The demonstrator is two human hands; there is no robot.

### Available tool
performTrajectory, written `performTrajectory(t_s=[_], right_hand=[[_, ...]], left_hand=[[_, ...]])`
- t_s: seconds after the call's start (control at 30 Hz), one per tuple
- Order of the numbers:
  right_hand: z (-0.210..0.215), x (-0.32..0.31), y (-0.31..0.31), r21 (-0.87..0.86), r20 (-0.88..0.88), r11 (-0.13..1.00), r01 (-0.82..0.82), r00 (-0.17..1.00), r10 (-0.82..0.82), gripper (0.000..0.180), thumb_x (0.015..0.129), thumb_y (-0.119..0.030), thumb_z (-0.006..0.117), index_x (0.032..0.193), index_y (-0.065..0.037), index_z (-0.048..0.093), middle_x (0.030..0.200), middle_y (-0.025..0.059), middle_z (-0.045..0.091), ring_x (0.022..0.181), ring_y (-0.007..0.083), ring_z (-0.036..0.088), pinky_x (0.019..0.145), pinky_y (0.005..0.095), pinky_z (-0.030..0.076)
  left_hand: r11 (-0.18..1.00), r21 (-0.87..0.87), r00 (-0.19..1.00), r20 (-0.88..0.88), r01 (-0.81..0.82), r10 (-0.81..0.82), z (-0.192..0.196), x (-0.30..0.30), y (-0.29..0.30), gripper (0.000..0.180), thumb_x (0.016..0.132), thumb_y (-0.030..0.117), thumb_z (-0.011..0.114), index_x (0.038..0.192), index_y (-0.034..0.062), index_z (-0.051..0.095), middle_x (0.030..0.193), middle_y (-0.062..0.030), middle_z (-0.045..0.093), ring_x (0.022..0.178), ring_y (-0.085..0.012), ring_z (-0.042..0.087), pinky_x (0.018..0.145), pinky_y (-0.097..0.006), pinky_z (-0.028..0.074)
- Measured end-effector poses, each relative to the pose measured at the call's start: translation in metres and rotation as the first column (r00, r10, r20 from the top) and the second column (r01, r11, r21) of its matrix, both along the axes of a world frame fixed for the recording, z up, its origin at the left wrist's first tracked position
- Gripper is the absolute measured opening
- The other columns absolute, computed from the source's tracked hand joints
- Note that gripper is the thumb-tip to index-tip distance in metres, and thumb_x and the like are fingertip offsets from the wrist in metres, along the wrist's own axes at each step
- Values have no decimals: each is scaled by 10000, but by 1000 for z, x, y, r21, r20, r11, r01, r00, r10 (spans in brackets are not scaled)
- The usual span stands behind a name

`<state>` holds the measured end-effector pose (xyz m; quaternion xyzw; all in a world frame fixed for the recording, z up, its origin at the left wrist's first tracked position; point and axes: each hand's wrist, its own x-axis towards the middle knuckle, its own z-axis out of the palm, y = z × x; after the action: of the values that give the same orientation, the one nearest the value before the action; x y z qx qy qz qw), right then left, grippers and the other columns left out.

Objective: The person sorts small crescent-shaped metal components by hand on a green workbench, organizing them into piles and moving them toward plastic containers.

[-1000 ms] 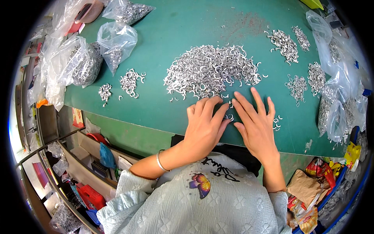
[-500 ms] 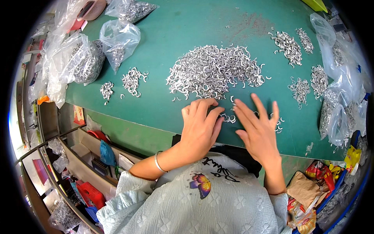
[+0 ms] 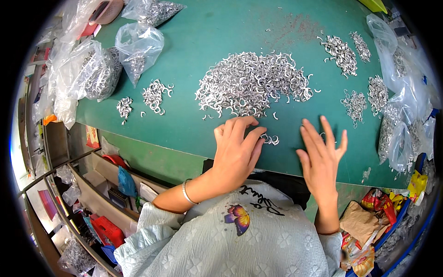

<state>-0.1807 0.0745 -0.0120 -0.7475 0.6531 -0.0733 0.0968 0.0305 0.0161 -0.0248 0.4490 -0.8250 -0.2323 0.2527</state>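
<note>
Many small silver C-shaped metal rings lie in a large pile in the middle of the green table. My left hand is bent at the near side of this pile, its fingertips slightly apart on the tabletop. Beside its index finger and thumb sits a little cluster of rings. A single ring lies between that cluster and the pile. To the right, my right hand is open with its fingers spread, palm down over the table. One ring shows between its fingers; the palm hides what is below.
Two small ring heaps lie at the left, near clear plastic bags of rings. Several separate heaps are at the right, beside more filled bags. The near table edge runs above a shelf of boxes.
My right hand has moved to the right, away from the small ring cluster, and now covers the loose rings there. My left hand has stayed almost still.
</note>
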Motion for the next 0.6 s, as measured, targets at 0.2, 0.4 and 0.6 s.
performTrajectory(t_s=[0.2,0.4,0.6], right_hand=[[5,21,-19,-42,204,998,-46,977,53,542,817,-207,690,1323,-69,553,1463,18,454,1413,314,315,1085,652,159],[8,20,-19,55,30,994,-94,995,93,582,793,-248,714,1328,-80,554,1448,-11,457,1434,288,273,1082,691,151],[11,-1,5,-34,76,999,12,997,-10,519,802,-246,695,1277,-67,588,1410,29,501,1397,302,353,1103,652,99]], left_hand=[[999,-2,998,-39,39,-39,0,-7,4,338,772,34,715,1098,71,635,1095,-71,560,966,-242,531,837,-381,337],[1000,4,1000,-4,24,-24,1,1,3,361,770,49,728,1116,71,628,1091,-70,560,978,-242,528,841,-378,333],[999,12,999,-14,37,-37,0,2,5,359,773,57,729,1118,74,632,1090,-73,557,978,-243,522,839,-382,330]])
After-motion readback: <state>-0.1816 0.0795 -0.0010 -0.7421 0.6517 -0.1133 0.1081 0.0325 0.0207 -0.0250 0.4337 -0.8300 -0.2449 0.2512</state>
